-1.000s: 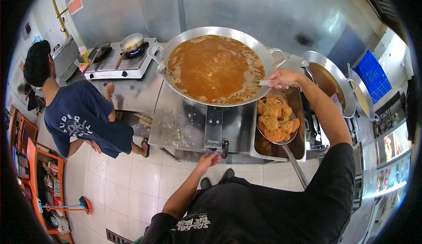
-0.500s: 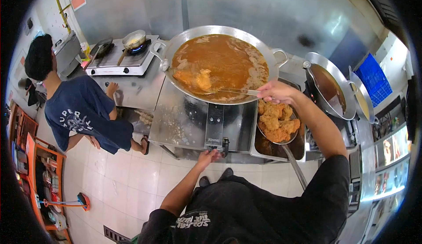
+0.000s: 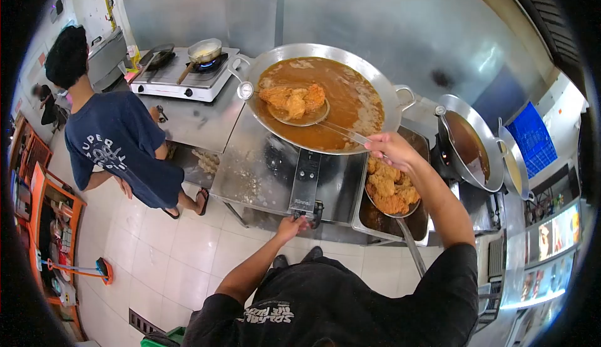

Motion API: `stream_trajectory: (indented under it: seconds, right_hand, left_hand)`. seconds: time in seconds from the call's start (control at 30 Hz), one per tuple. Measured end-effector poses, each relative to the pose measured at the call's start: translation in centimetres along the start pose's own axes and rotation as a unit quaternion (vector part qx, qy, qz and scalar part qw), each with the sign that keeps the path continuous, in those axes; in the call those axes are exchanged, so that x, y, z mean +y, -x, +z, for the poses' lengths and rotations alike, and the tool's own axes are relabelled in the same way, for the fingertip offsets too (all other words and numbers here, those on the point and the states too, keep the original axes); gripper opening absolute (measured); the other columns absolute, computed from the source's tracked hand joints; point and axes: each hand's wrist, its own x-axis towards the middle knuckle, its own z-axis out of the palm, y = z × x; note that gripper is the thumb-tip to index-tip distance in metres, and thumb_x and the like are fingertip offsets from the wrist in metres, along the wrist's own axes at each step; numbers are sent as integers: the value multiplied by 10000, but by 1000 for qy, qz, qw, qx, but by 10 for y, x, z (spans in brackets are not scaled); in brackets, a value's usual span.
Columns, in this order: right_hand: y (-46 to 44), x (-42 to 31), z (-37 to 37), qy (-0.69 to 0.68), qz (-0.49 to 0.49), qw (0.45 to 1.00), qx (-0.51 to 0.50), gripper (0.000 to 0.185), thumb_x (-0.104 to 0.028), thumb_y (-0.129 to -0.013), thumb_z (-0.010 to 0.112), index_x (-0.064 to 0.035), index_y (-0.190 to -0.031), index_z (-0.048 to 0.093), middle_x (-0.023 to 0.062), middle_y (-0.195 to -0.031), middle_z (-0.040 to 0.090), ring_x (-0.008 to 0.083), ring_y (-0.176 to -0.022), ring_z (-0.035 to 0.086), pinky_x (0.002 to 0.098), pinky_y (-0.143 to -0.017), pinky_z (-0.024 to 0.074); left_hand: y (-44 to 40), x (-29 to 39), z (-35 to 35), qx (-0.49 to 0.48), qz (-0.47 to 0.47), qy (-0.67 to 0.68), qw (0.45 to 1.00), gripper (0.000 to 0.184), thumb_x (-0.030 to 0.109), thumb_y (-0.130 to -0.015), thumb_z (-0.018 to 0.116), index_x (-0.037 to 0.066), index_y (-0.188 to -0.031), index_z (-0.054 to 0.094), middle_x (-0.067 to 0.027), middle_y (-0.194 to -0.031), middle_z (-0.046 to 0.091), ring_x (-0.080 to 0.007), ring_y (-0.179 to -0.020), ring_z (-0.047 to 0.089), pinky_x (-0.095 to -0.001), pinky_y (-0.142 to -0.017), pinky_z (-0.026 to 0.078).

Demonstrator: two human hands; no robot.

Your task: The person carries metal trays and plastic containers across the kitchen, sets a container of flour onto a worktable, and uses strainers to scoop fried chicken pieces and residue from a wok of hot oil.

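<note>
My right hand (image 3: 389,148) is closed around the handle of a skimmer (image 3: 343,132). Pieces of fried chicken (image 3: 295,102) lie in its basket, at the left side of a wide wok (image 3: 389,84) of brown oil. The basket's rim shows above the oil surface. Lower down, my left hand (image 3: 292,228) is at the front of the burner panel (image 3: 305,181), with its fingers curled at the control knob (image 3: 301,214). Below my right forearm, a second strainer (image 3: 410,237) holds more fried chicken (image 3: 391,187) over a rectangular metal tray (image 3: 363,225).
To the left, another person (image 3: 119,140) stands by a white gas stove (image 3: 184,84) with a small pan (image 3: 205,49) over a lit flame. More woks (image 3: 471,140) stand at the right, beside a blue basket (image 3: 532,139). A thermometer dial (image 3: 245,90) sits on the big wok's left rim.
The skimmer has risen, bringing the chicken and basket rim up out of the oil. My left hand stays at the knob. The view has shifted slightly.
</note>
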Motion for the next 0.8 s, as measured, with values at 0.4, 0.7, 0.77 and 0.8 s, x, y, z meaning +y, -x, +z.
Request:
stream_trajectory:
  seconds: [0.4,0.7,0.77,0.8]
  right_hand:
    - [23,7,-9,92,7,987,128,157,-169,-823,587,-32,-874,643,-39,-561,455,62,-479,379,223,-434,283]
    - [24,13,-48,203,5,969,142,167,-165,-797,599,-42,-684,597,-25,-519,445,78,-438,406,244,-395,306]
    - [23,6,-57,235,23,963,129,168,-161,-786,602,-35,-674,591,-15,-507,449,86,-425,408,243,-392,311]
    - [21,2,-61,252,31,960,121,169,-159,-781,603,-32,-669,588,-11,-501,452,89,-418,409,243,-390,313]
  left_hand:
    - [-10,-7,-5,10,43,-34,998,341,331,-880,574,-6,-928,592,-85,-840,676,-119,-671,625,-249,-586,464]
    - [-14,-11,-6,5,86,-82,993,368,341,-891,547,-22,-946,575,-99,-848,676,-133,-675,633,-254,-586,473]
    - [-11,-3,-6,4,61,-101,993,356,346,-887,549,-5,-943,578,-84,-852,679,-125,-683,633,-254,-580,461]
    - [-9,2,-6,5,50,-110,993,351,349,-886,551,4,-941,580,-77,-854,680,-121,-687,633,-253,-577,456]
